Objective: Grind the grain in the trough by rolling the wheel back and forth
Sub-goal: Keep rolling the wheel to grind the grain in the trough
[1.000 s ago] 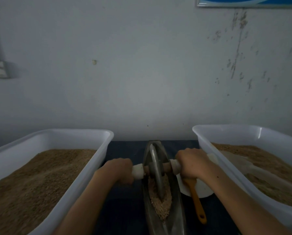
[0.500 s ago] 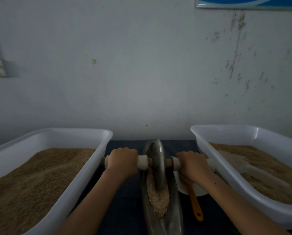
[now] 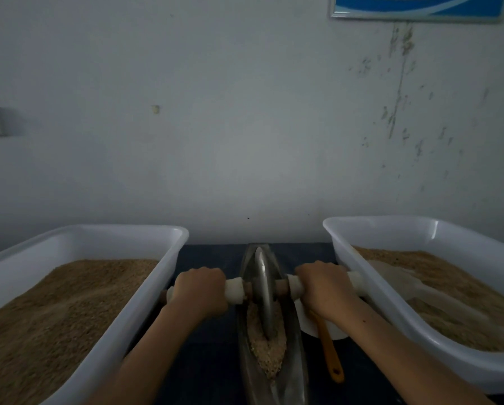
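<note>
Narrow grey metal trough (image 3: 288, 372) at 6 o'clock holds brown crushed grain (image 3: 266, 346); thin metal wheel (image 3: 263, 293) stands upright in it. White plastic tubs at 9 (image 3: 145, 296) and 3 (image 3: 350, 258) hold tan grain. My left hand (image 3: 199, 290) and right hand (image 3: 322, 285) each wrap a white axle handle (image 3: 234, 290), knuckles up. Orange-handled tool (image 3: 329, 352), possibly a brush, lies at 4.

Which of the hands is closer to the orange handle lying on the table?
Right. The right hand grips the roller handle directly above the orange handle, hiding its far end. The left hand is across the trough, on the other side of the wheel.
</note>
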